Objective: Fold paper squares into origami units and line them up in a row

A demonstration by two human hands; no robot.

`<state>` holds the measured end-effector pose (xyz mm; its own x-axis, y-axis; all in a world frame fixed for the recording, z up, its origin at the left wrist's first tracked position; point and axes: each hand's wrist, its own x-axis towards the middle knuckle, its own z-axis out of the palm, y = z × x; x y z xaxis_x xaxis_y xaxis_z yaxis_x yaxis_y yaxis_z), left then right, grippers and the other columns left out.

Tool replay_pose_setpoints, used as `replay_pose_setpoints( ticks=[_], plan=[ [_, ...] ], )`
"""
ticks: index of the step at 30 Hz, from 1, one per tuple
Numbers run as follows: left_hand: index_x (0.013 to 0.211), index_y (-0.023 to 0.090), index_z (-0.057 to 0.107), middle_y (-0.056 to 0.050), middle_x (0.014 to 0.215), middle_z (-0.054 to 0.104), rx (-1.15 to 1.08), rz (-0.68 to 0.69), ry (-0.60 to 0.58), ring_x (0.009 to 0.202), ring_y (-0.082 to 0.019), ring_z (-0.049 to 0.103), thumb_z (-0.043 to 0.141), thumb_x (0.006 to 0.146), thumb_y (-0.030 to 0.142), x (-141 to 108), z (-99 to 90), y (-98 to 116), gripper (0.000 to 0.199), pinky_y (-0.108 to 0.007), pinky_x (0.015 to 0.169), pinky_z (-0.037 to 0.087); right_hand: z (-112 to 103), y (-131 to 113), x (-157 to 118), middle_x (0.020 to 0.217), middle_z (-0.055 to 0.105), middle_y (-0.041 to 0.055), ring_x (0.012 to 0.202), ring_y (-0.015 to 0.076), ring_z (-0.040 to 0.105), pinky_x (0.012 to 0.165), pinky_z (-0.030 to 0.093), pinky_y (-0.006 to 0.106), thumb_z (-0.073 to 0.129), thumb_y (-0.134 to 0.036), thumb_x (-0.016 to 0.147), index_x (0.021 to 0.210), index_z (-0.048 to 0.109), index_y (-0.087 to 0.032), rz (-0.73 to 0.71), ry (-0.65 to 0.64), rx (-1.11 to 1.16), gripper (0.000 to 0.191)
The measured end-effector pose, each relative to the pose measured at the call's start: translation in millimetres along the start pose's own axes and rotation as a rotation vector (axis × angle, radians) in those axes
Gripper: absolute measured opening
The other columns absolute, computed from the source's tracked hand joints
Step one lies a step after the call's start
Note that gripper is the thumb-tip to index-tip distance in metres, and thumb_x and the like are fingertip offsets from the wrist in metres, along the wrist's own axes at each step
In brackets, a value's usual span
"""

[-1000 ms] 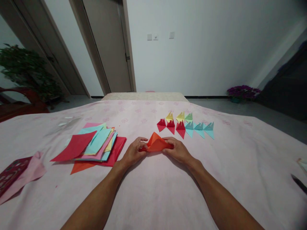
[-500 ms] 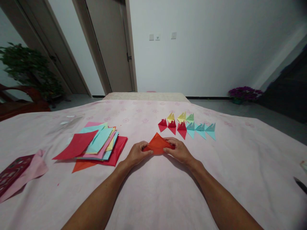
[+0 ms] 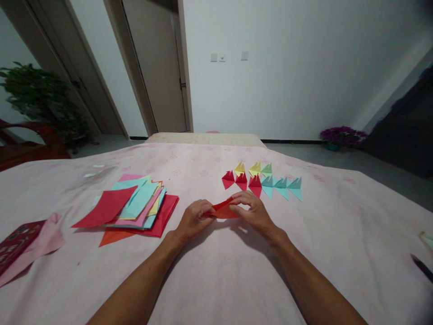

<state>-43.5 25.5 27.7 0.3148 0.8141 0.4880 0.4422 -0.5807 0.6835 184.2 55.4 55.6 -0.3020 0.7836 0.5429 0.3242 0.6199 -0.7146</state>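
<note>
Pale, plain wall [image 3: 287, 90] is rising beyond the far edge of the bench [image 3: 216, 280], which is wearing a pink, flower-printed cloth [image 3: 338, 253]. You are holding a folded piece of orange-red paper [image 3: 227, 211] between both hands, near the bench's middle; I cannot tell whether its lower edge is touching the cloth. Your left hand [image 3: 195, 219] is keeping its grip nearly closed on the paper's left end, while your right hand [image 3: 253, 214] is pinching the upper right part between thumb and fingers. Toward the far edge, three red paper birds [image 3: 255, 185] and three light-blue paper birds [image 3: 281, 186] are lining up before yellow and green ones. Toward the left edge, a loose stack of multicoloured paper sheets [image 3: 144, 198] is lying.
</note>
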Motion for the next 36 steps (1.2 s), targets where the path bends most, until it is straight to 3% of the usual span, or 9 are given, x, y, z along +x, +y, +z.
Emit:
replay_pose_setpoints(
  ticks=[3,6,8,14,20,30,36],
  plan=[
    [0.098,0.021,0.067,-0.006,0.101,0.068,-0.073,-0.058,0.176,0.094,-0.02,0.063,0.07,0.078,0.019,0.8,0.1,-2.1,0.021,-0.034,0.086,0.049,-0.2,-0.2,0.6,0.084,0.074,0.0045,0.082,0.0211,0.065,0.08,0.049,0.036,0.072,-0.029,0.075,0.074,0.077,-0.025,0.066,0.106,0.044,0.006],
    [0.12,0.022,0.057,-0.01,0.122,0.063,-0.24,-0.258,0.497,0.097,-0.02,0.064,0.076,0.074,0.025,1.9,5.5,-5.8,0.05,-0.036,0.086,0.051,-0.1,2.3,1.7,0.084,0.075,0.0055,0.08,0.0214,0.065,0.074,0.051,0.035,0.075,-0.034,0.072,0.074,0.077,-0.022,0.214,0.308,0.169,0.012],
    [0.126,0.022,0.053,-0.012,0.129,0.06,-0.406,-0.384,0.591,0.098,-0.021,0.066,0.075,0.075,0.027,1.7,11.9,-7.0,0.055,-0.038,0.086,0.053,0.8,4.3,2.2,0.085,0.075,0.0056,0.079,0.0209,0.065,0.072,0.05,0.034,0.075,-0.036,0.071,0.078,0.078,-0.021,0.298,0.412,0.249,0.018],
    [0.137,0.026,0.053,-0.012,0.142,0.055,-0.595,-0.418,0.505,0.124,-0.025,0.058,0.071,0.081,0.025,-3.4,29.7,4.5,0.059,-0.044,0.105,0.045,8.9,2.6,-0.5,0.086,0.074,0.006,0.08,0.0206,0.064,0.069,0.047,0.031,0.075,-0.035,0.071,0.078,0.078,-0.019,0.34,0.473,0.263,0.019],
    [0.14,0.026,0.051,-0.01,0.145,0.052,-0.584,-0.344,0.41,0.129,-0.026,0.053,0.07,0.083,0.025,-4.3,32.0,18.3,0.061,-0.045,0.11,0.04,18.8,-3.1,-4.0,0.085,0.073,0.0065,0.078,0.0205,0.064,0.065,0.047,0.031,0.074,-0.036,0.073,0.078,0.078,-0.019,0.312,0.42,0.237,0.018],
    [0.137,0.024,0.054,-0.011,0.139,0.058,-0.698,-0.415,0.443,0.115,-0.027,0.063,0.078,0.072,0.023,-4.7,35.8,24.5,0.069,-0.043,0.098,0.052,28.6,-13.8,-9.5,0.086,0.071,0.0048,0.077,0.0178,0.064,0.064,0.05,0.029,0.071,-0.027,0.077,0.077,0.076,-0.021,0.174,0.434,0.14,0.007],
    [0.136,0.019,0.054,-0.012,0.118,0.071,-0.744,-0.469,0.484,0.098,-0.023,0.07,0.08,0.069,0.021,-5.5,38.5,31.8,0.072,-0.035,0.086,0.057,31.8,-19.9,-15.0,0.088,0.069,0.0043,0.079,0.0167,0.063,0.066,0.05,0.028,0.069,-0.022,0.083,0.085,0.076,-0.024,0.062,0.372,0.055,0.008]
  ],
)
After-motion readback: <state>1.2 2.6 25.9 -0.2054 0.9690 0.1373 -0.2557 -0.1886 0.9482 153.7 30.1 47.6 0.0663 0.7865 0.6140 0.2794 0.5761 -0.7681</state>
